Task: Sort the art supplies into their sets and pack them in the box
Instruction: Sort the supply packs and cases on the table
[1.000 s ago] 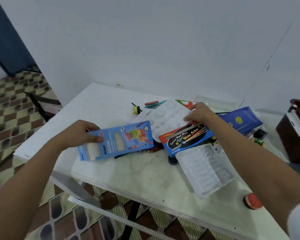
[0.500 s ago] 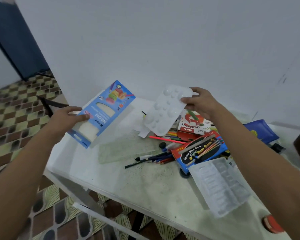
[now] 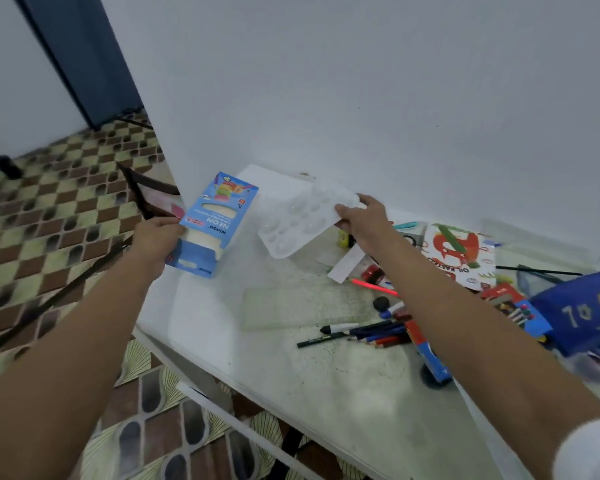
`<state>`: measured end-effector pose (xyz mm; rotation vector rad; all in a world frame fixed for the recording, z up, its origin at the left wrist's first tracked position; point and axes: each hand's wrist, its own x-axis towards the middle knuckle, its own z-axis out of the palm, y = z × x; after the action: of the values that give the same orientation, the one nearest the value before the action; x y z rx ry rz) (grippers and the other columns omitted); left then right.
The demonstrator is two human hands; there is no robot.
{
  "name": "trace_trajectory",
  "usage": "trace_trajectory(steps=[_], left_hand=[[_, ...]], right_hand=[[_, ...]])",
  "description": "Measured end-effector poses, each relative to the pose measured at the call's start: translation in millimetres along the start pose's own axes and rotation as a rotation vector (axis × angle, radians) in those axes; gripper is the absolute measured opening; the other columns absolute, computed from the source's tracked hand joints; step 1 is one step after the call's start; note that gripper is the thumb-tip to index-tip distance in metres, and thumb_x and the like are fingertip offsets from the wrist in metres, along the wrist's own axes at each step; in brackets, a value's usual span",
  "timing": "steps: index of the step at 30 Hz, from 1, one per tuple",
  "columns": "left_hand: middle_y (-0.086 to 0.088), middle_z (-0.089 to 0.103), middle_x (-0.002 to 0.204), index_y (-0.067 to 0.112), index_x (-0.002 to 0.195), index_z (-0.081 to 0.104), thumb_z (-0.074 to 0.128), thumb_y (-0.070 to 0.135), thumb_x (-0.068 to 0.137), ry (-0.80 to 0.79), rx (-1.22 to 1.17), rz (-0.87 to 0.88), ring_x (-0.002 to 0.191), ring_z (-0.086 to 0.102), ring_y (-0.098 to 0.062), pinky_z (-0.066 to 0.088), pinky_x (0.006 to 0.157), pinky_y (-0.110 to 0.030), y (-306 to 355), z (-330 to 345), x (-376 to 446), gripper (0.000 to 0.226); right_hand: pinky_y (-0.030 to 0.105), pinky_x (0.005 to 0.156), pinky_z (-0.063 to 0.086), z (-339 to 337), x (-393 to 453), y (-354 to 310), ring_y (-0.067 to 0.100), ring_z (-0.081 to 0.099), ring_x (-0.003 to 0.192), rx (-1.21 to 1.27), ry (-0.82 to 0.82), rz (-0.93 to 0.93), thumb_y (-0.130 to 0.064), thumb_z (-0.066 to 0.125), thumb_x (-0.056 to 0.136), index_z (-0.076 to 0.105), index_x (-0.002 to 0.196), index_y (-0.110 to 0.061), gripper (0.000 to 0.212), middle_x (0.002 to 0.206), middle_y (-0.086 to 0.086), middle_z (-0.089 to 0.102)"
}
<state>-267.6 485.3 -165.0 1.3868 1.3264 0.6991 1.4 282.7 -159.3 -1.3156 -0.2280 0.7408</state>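
While lifted off the table (image 3: 291, 368) since a second ago, neon pencil box (image 3: 212, 225) gripped by left hand (image 3: 156, 239), white palette (image 3: 300, 220) pinched by right hand (image 3: 362, 220); loose pencils (image 3: 364, 336) now uncovered, awaiting sorting.

The blue box (image 3: 212, 226) at the far left, held in the left hand (image 3: 156, 239), reads "Ninso" and "NEON", upside down to the camera. The white box (image 3: 459, 252) at the far right reads "OIL PASTELS", probably; its last letters are cut off.
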Motion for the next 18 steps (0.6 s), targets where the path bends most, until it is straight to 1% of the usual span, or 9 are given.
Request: trace_trajectory(steps=[3, 5, 7, 9, 11, 12, 14, 15, 18], left_hand=[[-0.011, 0.057, 0.102, 0.014, 0.098, 0.063, 0.059, 0.007, 0.089, 0.027, 0.003, -0.034, 0.085, 0.055, -0.023, 0.042, 0.058, -0.029, -13.3, 5.7, 8.0, 0.012], [-0.012, 0.058, 0.108, 0.011, 0.111, 0.063, 0.060, 0.011, 0.088, 0.059, 0.042, -0.051, 0.093, 0.054, -0.025, 0.044, 0.062, -0.032, -22.5, 6.3, 13.6, 0.023], [-0.012, 0.058, 0.108, 0.012, 0.109, 0.064, 0.062, 0.016, 0.088, 0.091, 0.135, -0.029, 0.092, 0.053, -0.026, 0.046, 0.067, -0.035, -28.5, 4.5, 15.2, 0.022], [-0.012, 0.059, 0.107, 0.011, 0.106, 0.064, 0.065, 0.023, 0.087, 0.089, 0.257, -0.002, 0.086, 0.054, -0.026, 0.047, 0.061, -0.032, -33.4, 3.4, 15.3, 0.023], [-0.013, 0.060, 0.104, 0.007, 0.109, 0.063, 0.065, 0.027, 0.088, 0.058, 0.406, 0.049, 0.076, 0.055, -0.023, 0.041, 0.051, -0.026, -36.9, 3.1, 12.6, 0.029], [-0.013, 0.061, 0.103, 0.005, 0.108, 0.062, 0.064, 0.028, 0.089, 0.040, 0.487, 0.083, 0.070, 0.055, -0.020, 0.037, 0.048, -0.024, -37.1, 3.3, 10.0, 0.030], [-0.016, 0.065, 0.102, 0.003, 0.100, 0.064, 0.062, 0.034, 0.089, 0.020, 0.639, 0.139, 0.069, 0.056, -0.020, 0.039, 0.054, -0.027, -37.2, 4.2, 7.9, 0.032], [-0.017, 0.065, 0.102, 0.003, 0.100, 0.065, 0.062, 0.037, 0.089, 0.014, 0.701, 0.154, 0.077, 0.058, -0.023, 0.042, 0.062, -0.028, -35.9, 4.3, 6.9, 0.036], [-0.017, 0.064, 0.109, 0.001, 0.110, 0.063, 0.061, 0.042, 0.089, 0.001, 0.770, 0.185, 0.095, 0.059, -0.029, 0.045, 0.076, -0.035, -29.6, 2.8, 4.7, 0.046]], right_hand=[[0.033, 0.067, 0.060, 14.0, 11.5, 21.9, 0.036, 0.061, 0.106, -0.012, 0.056, 0.043, 0.007, 0.064, 0.085, 0.046, 0.129, 0.002, 0.048, 0.125, 0.023, 0.054], [0.036, 0.075, 0.058, 22.2, 15.9, 31.2, 0.036, 0.060, 0.109, -0.059, 0.070, 0.055, 0.005, 0.066, 0.085, 0.046, 0.129, -0.002, 0.049, 0.125, 0.021, 0.054], [0.038, 0.079, 0.057, 29.0, 18.9, 38.2, 0.034, 0.060, 0.108, -0.137, 0.040, 0.064, 0.003, 0.067, 0.085, 0.049, 0.126, -0.002, 0.045, 0.125, 0.020, 0.055], [0.035, 0.074, 0.059, 35.0, 20.7, 42.4, 0.029, 0.061, 0.101, -0.310, 0.030, 0.050, -0.002, 0.070, 0.084, 0.054, 0.121, -0.003, 0.040, 0.125, 0.019, 0.057], [0.025, 0.064, 0.056, 39.5, 21.1, 44.1, 0.024, 0.062, 0.091, -0.584, 0.042, -0.003, -0.011, 0.072, 0.083, 0.055, 0.120, -0.002, 0.042, 0.123, 0.016, 0.058], [0.023, 0.067, 0.054, 40.9, 20.3, 44.5, 0.024, 0.061, 0.093, -0.736, 0.045, -0.033, -0.015, 0.071, 0.084, 0.053, 0.123, -0.001, 0.045, 0.124, 0.016, 0.057], [0.027, 0.082, 0.046, 43.0, 18.8, 46.6, 0.027, 0.053, 0.113, -0.963, 0.027, -0.074, -0.018, 0.066, 0.087, 0.043, 0.131, 0.002, 0.054, 0.131, 0.017, 0.048], [0.028, 0.083, 0.042, 44.3, 17.7, 47.8, 0.027, 0.049, 0.116, -1.027, 0.013, -0.083, -0.018, 0.064, 0.088, 0.040, 0.132, 0.003, 0.054, 0.133, 0.018, 0.043], [0.028, 0.071, 0.037, 49.5, 11.7, 48.0, 0.024, 0.047, 0.091, -1.131, -0.006, -0.123, -0.018, 0.063, 0.087, 0.042, 0.126, 0.001, 0.049, 0.131, 0.019, 0.040]])
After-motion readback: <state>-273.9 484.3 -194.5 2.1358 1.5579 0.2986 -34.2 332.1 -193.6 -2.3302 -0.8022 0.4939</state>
